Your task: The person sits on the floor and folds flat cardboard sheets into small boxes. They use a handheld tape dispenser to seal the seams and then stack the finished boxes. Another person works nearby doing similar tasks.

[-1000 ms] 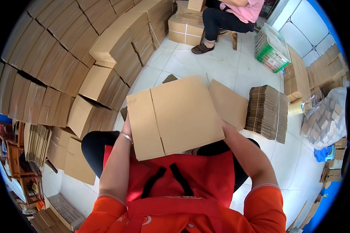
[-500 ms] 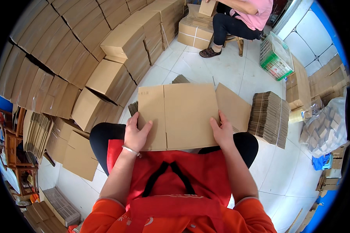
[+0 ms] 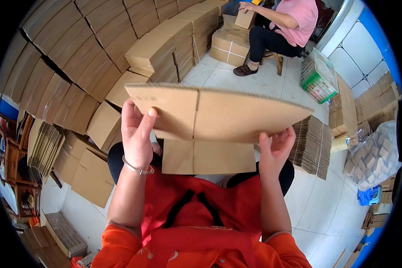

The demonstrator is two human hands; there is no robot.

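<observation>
A flat cardboard sheet [image 3: 236,114] is held up at a tilt between the two hands, its middle spanning the gap. The left hand [image 3: 137,134] pinches its left end, thumb on the near face; the right hand [image 3: 276,152] holds its right end near the lower corner, thumb likewise on the near face. Below and nearer lies a second sheet [image 3: 223,157]; to the right stands a tied bundle [image 3: 311,145] of flattened cartons; far right, a person in pink [image 3: 297,15] sits
</observation>
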